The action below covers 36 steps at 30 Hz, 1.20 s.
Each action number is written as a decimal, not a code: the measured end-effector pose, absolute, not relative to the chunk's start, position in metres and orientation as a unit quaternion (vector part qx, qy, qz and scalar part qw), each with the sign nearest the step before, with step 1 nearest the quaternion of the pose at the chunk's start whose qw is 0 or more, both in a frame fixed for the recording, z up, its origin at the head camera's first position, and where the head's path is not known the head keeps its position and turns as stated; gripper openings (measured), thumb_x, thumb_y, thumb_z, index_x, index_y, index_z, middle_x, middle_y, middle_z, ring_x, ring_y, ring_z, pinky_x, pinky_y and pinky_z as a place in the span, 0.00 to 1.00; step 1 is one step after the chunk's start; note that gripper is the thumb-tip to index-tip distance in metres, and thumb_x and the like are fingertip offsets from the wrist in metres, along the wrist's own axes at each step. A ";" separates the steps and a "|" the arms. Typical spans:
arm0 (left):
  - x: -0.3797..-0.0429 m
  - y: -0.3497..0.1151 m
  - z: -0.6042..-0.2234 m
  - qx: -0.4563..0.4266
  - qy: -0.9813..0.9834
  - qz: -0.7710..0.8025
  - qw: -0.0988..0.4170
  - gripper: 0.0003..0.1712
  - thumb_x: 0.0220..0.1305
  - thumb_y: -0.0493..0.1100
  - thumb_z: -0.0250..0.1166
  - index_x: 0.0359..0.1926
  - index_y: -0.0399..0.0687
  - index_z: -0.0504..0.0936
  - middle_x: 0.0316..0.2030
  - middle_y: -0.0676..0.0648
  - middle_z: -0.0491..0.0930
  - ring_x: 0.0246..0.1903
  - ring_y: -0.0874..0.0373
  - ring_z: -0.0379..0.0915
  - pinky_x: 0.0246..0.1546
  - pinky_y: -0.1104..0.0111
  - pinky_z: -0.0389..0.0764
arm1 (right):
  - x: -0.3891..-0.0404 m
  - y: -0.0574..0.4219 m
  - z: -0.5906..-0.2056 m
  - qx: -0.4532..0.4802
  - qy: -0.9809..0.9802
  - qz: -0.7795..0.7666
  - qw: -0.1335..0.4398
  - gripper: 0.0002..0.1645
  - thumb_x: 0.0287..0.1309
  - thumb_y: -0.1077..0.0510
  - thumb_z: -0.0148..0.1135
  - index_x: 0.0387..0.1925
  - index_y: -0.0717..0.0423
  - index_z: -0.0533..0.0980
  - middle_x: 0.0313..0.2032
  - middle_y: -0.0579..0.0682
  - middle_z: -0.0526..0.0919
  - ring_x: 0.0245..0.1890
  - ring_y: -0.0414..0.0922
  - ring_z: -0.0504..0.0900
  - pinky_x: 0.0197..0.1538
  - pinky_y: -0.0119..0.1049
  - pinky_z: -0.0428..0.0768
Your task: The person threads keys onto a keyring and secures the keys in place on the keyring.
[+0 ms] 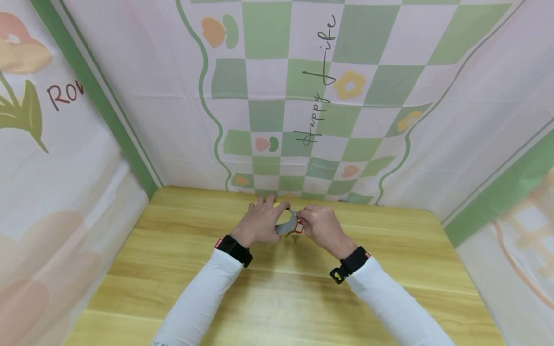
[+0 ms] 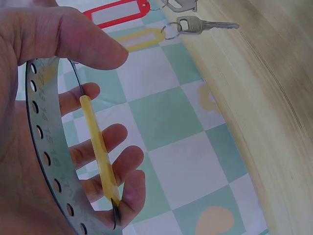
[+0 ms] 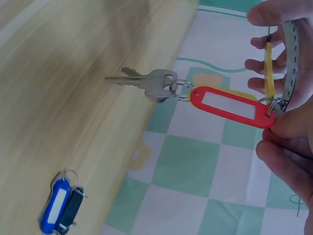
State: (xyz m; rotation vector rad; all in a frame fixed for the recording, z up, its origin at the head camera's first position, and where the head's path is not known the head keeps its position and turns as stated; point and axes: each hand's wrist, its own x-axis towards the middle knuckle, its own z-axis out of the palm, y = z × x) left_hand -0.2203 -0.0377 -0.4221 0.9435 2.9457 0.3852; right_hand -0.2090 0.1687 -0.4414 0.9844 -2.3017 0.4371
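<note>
My left hand (image 1: pixel 258 222) grips a curved metal key holder, a grey band (image 2: pixel 46 132) with a row of numbered holes and a yellow-covered handle (image 2: pixel 100 147). Its thumb and fingers curl about the holder. My right hand (image 1: pixel 321 226) pinches at the small metal rings (image 3: pixel 278 104) by the end of the band. From there hangs a red key tag (image 3: pixel 230 105) with a white label and a silver key (image 3: pixel 159 84) on a split ring. A yellow key tag (image 2: pixel 142 40) hangs close behind it, with another key (image 2: pixel 200 24).
Both hands are over the far part of a wooden table (image 1: pixel 285 298). A blue key tag (image 3: pixel 55 205) and a dark key tag (image 3: pixel 71 208) lie on it in the right wrist view. Beyond the far edge hangs a green-and-white checked curtain (image 1: pixel 266 79).
</note>
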 end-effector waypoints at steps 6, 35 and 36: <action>-0.221 -0.037 -0.424 0.296 0.946 0.133 0.017 0.45 0.46 0.44 0.75 0.69 0.58 0.72 0.61 0.37 0.68 0.55 0.37 0.68 0.47 0.45 0.76 | -0.210 0.170 -0.443 0.395 -0.854 0.139 0.308 0.10 0.42 0.75 0.76 0.29 0.66 0.86 0.25 0.53 0.84 0.23 0.46 0.83 0.25 0.36 0.82; -0.220 -0.034 -0.425 0.279 0.953 0.116 -0.027 0.47 0.45 0.44 0.76 0.69 0.56 0.70 0.59 0.36 0.71 0.53 0.37 0.70 0.46 0.41 0.77 | -0.206 0.163 -0.443 0.118 -0.881 0.429 0.160 0.03 0.57 0.66 0.72 0.30 0.59 0.89 0.25 0.51 0.88 0.21 0.42 0.83 0.23 0.31 0.77; -0.220 -0.034 -0.425 0.278 0.953 0.118 -0.023 0.47 0.45 0.44 0.76 0.69 0.56 0.70 0.59 0.36 0.71 0.52 0.37 0.70 0.45 0.41 0.78 | -0.206 0.164 -0.444 0.130 -0.882 0.420 0.168 0.03 0.57 0.66 0.72 0.29 0.60 0.89 0.25 0.51 0.88 0.22 0.42 0.84 0.23 0.31 0.78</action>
